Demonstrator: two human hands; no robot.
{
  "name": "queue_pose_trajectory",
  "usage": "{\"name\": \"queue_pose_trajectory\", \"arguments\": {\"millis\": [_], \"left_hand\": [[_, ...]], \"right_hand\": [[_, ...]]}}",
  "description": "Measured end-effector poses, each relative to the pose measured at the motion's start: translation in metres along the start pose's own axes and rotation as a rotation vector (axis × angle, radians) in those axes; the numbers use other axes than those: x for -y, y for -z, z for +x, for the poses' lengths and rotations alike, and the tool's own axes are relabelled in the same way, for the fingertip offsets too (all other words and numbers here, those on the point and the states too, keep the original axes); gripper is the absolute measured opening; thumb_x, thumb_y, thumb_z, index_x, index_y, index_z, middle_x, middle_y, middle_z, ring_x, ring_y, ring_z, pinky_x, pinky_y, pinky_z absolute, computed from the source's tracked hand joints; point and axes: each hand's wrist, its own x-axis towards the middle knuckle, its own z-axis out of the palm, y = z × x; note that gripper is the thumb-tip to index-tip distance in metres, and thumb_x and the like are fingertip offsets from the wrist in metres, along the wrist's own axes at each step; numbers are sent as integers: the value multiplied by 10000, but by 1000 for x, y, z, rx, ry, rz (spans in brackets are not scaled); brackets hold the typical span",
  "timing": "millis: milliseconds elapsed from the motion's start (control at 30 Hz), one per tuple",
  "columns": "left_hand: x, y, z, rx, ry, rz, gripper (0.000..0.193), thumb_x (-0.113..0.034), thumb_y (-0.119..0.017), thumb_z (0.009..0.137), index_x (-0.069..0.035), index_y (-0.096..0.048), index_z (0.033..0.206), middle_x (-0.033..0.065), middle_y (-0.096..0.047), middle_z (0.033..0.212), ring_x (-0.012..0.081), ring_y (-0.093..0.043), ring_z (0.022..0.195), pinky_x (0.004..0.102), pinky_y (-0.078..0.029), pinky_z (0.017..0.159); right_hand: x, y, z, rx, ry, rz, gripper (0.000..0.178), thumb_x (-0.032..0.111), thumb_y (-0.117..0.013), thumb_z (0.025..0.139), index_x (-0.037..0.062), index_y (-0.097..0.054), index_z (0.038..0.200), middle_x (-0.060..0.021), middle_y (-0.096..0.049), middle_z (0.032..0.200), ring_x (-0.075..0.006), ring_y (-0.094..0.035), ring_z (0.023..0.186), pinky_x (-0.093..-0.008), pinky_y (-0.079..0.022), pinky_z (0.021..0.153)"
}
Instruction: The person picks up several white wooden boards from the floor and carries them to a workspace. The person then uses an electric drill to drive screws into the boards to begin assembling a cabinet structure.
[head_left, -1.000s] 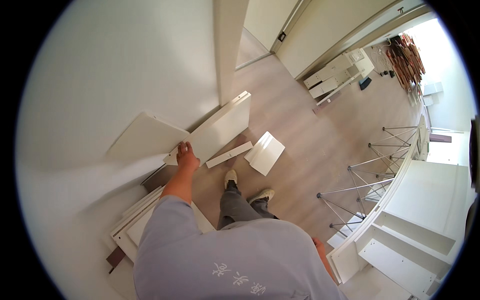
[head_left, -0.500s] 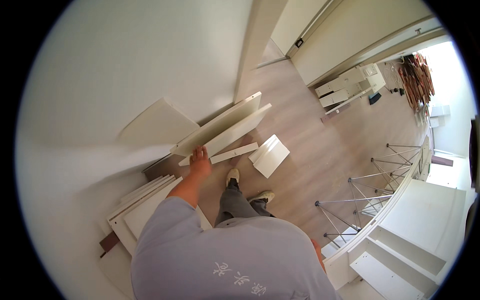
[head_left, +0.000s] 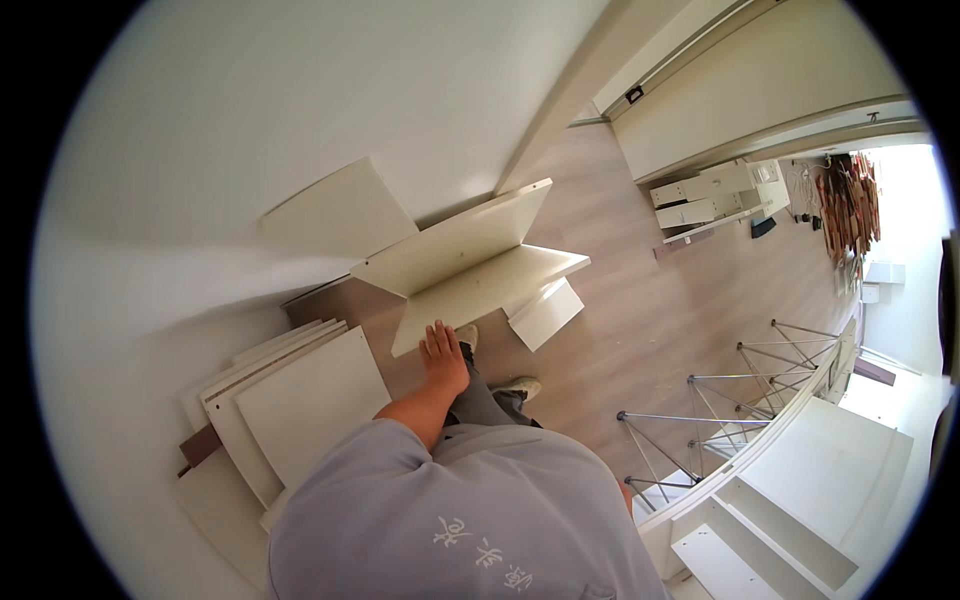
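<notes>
Board (head_left: pixel 492 288): white, one, tilted toward the wearer, its upper edge directly beneath the left hand (head_left: pixel 443 362), its lower edge meeting a second board (head_left: pixel 455 245) in a V.

Left hand: grasping the board by that edge near its left end, fingers laid over, back of hand up; thumb hidden from me. Left forearm: bare below the sleeve, reaching forward and slightly rightward across the body.

Right hand (head_left: pixel 628 496): a sliver of skin past the shirt (head_left: pixel 430 520); I cannot tell its state. Board well apart from it.

Small boards (head_left: pixel 548 314): on the floor (head_left: pixel 620 310), just beside the board's right end.

Stack (head_left: pixel 315 405): white panels, left of the wearer.
</notes>
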Motion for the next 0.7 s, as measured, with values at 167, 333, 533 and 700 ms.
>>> {"name": "queue_pose_trajectory", "arguments": {"millis": [167,333,533,700], "left_hand": [[40,22,52,-125,-38,-26,835,-238,-570,948,-18,-153,1637,224,-18,1715,423,-77,1581,564,-118,1265],[86,83,101,-103,-57,-48,926,-260,-688,881,-83,-195,1644,227,-6,1716,404,-53,1589,510,-121,1279],[97,124,125,-68,-60,31,974,-267,-729,833,-108,-215,1645,214,-6,1721,377,-30,1596,474,-95,1289],[103,120,136,2,-54,-22,1013,-295,-722,822,-103,-176,1652,215,-26,1721,366,-40,1598,461,-88,1293]], "right_hand": [[5,1,5,11,3,-15,255,175,-677,967,11,-712,1158,-107,-764,1011,-175,-713,923,-321,-561,824],[8,4,8,9,9,-31,255,178,-674,968,12,-711,1158,-106,-763,1011,-178,-713,921,-325,-560,820],[9,9,8,6,10,-41,256,182,-671,968,14,-709,1158,-106,-762,1011,-182,-714,918,-330,-560,816],[20,6,13,11,11,-56,257,185,-668,968,15,-708,1157,-106,-761,1011,-185,-715,916,-334,-560,812]]}}
